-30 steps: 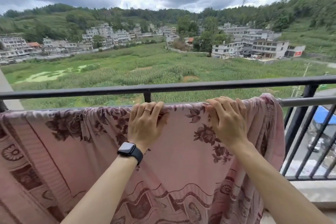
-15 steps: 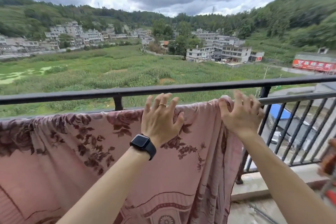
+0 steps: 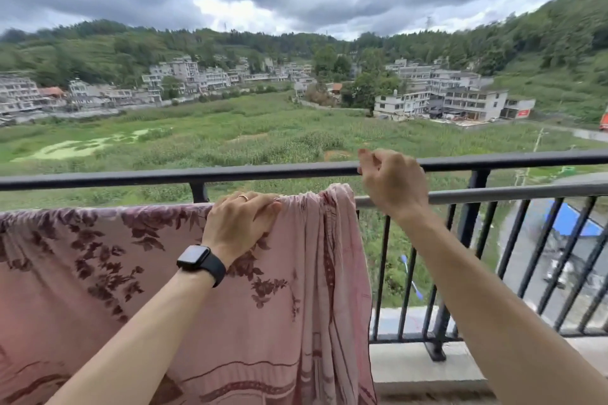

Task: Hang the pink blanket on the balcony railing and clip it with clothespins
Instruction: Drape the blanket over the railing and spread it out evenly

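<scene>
Moved since half a second ago: right hand has left the blanket's end and now sits off to the right, in front of the two rails, fingers loosely curled, holding nothing visible; whether it touches either bar cannot be told. Left hand has gone from spread fingers to pressing flat on the cloth at the rail. View has swung back to the left.

Left hand: palm down, fingers together, pinning the cloth on top of the lower rail; ring on one finger, dark watch on the wrist.

Pink blanket: floral pattern, draped over the lower rail, hanging down on the near side, running out of view at the left. Its right end is bunched into folds just right of the left hand, ending short of the right hand.

Top rail: dark, bare, above and behind the lower one. Upright bars to the right; fields, houses, hills and heavy cloud beyond.

Clothespins: none in view, none on the cloth.

Step in hand, by judgement: hanging largely done, the right end being settled; clipping not begun. Next move calls for spreading the bunched end along the rail while the left hand holds it, then fetching pins from somewhere out of view.
</scene>
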Demonstrator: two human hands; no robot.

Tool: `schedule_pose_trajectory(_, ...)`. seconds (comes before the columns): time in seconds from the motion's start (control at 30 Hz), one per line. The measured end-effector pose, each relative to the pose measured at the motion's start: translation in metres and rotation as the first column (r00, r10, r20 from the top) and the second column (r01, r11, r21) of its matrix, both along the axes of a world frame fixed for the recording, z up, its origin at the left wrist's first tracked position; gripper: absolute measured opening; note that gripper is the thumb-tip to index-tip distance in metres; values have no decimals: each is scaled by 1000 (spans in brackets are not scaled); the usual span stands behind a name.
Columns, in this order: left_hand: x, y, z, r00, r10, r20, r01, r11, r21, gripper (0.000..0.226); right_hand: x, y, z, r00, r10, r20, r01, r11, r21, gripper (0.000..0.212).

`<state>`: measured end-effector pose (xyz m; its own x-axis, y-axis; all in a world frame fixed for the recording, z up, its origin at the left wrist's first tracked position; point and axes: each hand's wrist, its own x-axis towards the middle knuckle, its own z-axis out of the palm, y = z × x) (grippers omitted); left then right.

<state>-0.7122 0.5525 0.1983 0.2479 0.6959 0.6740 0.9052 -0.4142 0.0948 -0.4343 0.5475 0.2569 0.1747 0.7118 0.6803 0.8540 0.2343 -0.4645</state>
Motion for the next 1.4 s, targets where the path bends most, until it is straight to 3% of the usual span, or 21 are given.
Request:
schedule_pose_trajectory(0.1,9,1,-16,997,71,35,-70,997,-39,35,-29,-3,-50,968,53,245,1,976,-217,60)
schedule_pose_trajectory(0.17,14,-3,-20,993,110,42,-108,993,-50,36,-35,-1,-69,956,23,291,33,981,-189,57)
schedule_pose_trajectory(0.37,10,-6,-24,990,138,31,-135,986,-96,30,-37,14,-73,985,125,117,-122,992,-34,42)
schedule_pose_trajectory(0.43,9,-10,-20,983,173,59,-172,985,-32,30,-25,13,-61,980,172,-98,-167,984,64,38)
schedule_pose_trajectory(0.53,-8,-18,-17,944,237,231,-266,959,100,35,21,7,-48,907,112,-406,-15,972,235,35)
schedule_pose_trajectory(0.6,-17,-30,-28,931,234,282,-289,941,174,35,68,-3,-55,876,-1,-482,152,950,274,33)
schedule_pose_trajectory(0.63,-18,-38,-37,950,206,233,-257,943,212,35,91,-9,-63,873,-60,-484,203,947,248,34)
schedule_pose_trajectory(0.73,-8,-49,-53,993,117,-10,-113,979,167,44,134,-25,-97,888,-252,-384,289,957,40,33)
schedule_pose_trajectory(0.83,19,-41,-45,993,110,32,-113,987,112,55,139,-35,-113,884,-357,-300,363,931,-39,29)
schedule_pose_trajectory(0.93,62,-24,-27,999,44,-19,-42,992,116,58,122,-39,-107,926,-320,-202,334,942,39,41)
schedule_pose_trajectory(1.0,93,-13,-19,997,9,-82,-3,997,73,56,106,-35,-99,968,-248,-33,250,966,65,47)
schedule_pose_trajectory(1.07,123,-4,-17,994,-1,-110,0,1000,-9,54,94,-25,-90,976,-185,117,188,982,-21,53)
schedule_pose_trajectory(1.13,143,1,-24,992,14,-125,-25,996,-84,53,97,-14,-90,975,-144,171,174,969,-176,53)
schedule_pose_trajectory(1.27,139,9,-42,992,7,-130,0,999,52,43,155,-14,-107,940,-187,286,246,951,-186,45)
schedule_pose_trajectory(1.4,139,9,-44,983,-57,-177,76,992,100,53,206,-25,-123,916,-236,325,291,948,-132,61)
